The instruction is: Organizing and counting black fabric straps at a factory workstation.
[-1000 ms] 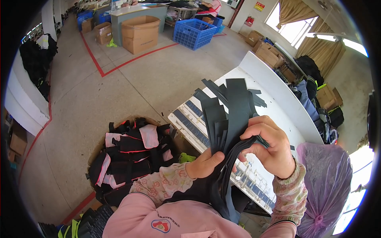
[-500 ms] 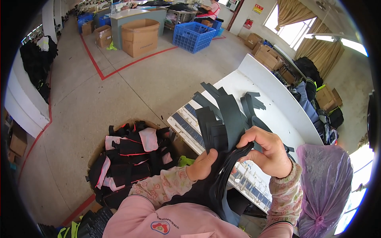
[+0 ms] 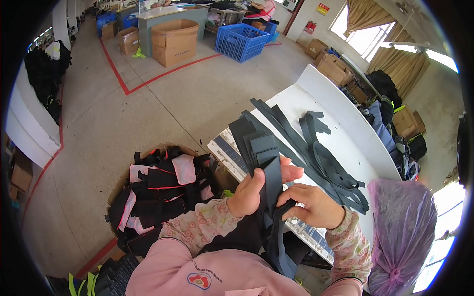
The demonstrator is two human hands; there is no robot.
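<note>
My left hand and my right hand both grip a bundle of dark grey fabric strips, held over the near edge of a white table. The strips fan out upward from my hands and hang down toward my lap below them. More dark strips lie in a loose pile on the table just beyond my right hand.
A round bin of black and pink fabric pieces stands on the floor at my left. A purple plastic bag hangs at the right. Cardboard boxes and a blue crate sit far back.
The bundle of strips has come lower and nearer the table edge. Some strips now lie spread on the table, and my hands have dropped slightly.
</note>
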